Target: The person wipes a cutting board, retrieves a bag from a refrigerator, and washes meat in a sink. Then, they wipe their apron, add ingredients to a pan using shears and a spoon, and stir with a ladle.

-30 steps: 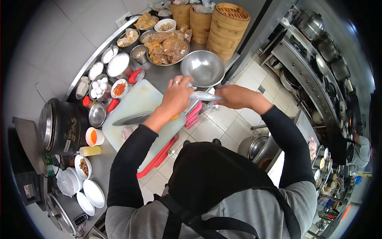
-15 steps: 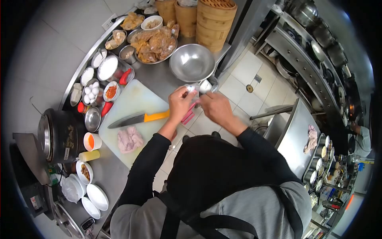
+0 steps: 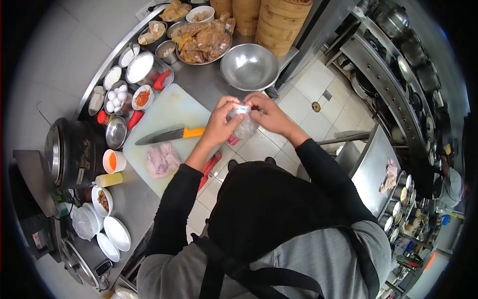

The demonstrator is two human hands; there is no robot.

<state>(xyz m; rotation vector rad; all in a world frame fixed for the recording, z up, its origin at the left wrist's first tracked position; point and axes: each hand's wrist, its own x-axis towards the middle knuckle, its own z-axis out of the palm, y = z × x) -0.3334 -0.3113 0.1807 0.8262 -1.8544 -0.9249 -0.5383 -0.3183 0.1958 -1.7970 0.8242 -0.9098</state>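
Between my two hands, just past the board's right edge, is a translucent plastic bag [image 3: 244, 128] with a whitish-blue band at its top. My left hand [image 3: 222, 119] pinches the bag's left side, and the fingers of my right hand [image 3: 266, 112] are closed on its top right. What is inside the bag cannot be made out. A knife [image 3: 162, 136] with a yellow handle lies on the white cutting board [image 3: 172, 107], its handle near my left wrist. Below the blade rests a piece of raw pale pink meat [image 3: 163, 160].
An empty steel bowl [image 3: 249, 67] stands beyond my hands. Behind it are a platter of brown meat [image 3: 201, 42] and bamboo steamers [image 3: 283, 25]. Eggs [image 3: 116, 98], small bowls and a yellow bottle [image 3: 108, 180] line the board's left. A co-worker [image 3: 450, 187] is at the far right.
My right hand has come closer to my left, and both now hold the bag, which hangs fuller and more visible. The view has shifted slightly.
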